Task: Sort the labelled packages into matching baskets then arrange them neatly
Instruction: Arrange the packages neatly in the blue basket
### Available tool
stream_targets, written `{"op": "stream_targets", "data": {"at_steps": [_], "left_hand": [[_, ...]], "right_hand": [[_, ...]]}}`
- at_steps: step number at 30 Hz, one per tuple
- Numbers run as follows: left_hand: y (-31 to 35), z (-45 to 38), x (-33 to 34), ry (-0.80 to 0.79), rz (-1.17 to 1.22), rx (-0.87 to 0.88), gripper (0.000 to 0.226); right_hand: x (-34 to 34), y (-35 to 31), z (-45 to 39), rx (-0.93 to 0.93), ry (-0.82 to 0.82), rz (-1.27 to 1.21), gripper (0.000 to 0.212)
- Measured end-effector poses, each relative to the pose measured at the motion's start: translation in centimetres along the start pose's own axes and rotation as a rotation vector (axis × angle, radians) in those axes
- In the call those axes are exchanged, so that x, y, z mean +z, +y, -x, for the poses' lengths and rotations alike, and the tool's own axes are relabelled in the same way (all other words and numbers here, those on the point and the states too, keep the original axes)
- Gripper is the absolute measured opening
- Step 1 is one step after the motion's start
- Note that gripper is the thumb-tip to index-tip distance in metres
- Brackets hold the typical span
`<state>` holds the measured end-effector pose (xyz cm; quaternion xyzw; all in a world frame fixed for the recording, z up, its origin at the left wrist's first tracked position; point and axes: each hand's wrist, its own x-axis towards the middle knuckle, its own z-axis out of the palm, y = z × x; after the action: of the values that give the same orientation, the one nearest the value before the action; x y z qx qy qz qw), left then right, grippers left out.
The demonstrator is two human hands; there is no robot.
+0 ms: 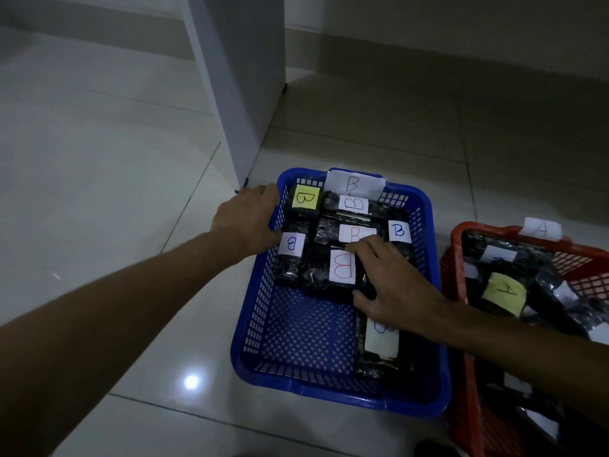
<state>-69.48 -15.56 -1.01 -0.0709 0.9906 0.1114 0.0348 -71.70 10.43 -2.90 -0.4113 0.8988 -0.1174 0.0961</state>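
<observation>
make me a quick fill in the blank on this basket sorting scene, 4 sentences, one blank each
1. The left hand holds the rim of the ____ basket.
2. The packages the right hand rests on carry the letter ____.
3. The red basket stands to the ____ of the blue one.
4. The yellow label in the red basket shows the letter ____.

Missing words: blue; B; right; A
</observation>
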Motion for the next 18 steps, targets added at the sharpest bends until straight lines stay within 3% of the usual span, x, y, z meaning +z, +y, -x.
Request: {"op": "stream_targets", "data": {"at_steps": [4,7,10,12,13,15,18], "left_hand": [[1.5,0.3,0.6,0.15,-0.218,0.203,0.057],[3.0,0.1,1.0,0.063,-0.12,0.455,0.059],[4.4,0.1,1.9,-0.082,-0.162,0.588,0.068],[4.8,0.1,2.5,-0.148,-0.219,0.593,0.076],[4.9,0.1,2.8,-0.173,-0.231,0.593,0.078],[4.9,0.1,3.1,-0.202,-0.21,0.589,0.081],[4.7,0.1,3.4,-0.218,-0.181,0.586,0.082]], "right_hand": [[-0.6,0.3,0.3,0.019,0.018,-0.044,0.076],[-2.2,0.5,1.2,-0.099,0.089,0.128,0.06],[-3.1,1.4,2.6,-0.418,-0.22,0.252,0.048],[-3.1,2.1,3.1,-0.444,-0.496,0.308,0.07],[-3.0,2.2,3.2,-0.437,-0.557,0.348,0.081],[-2.4,2.1,3.3,-0.451,-0.55,0.409,0.092],[-1.7,1.4,3.4,-0.495,-0.476,0.432,0.075]]}}
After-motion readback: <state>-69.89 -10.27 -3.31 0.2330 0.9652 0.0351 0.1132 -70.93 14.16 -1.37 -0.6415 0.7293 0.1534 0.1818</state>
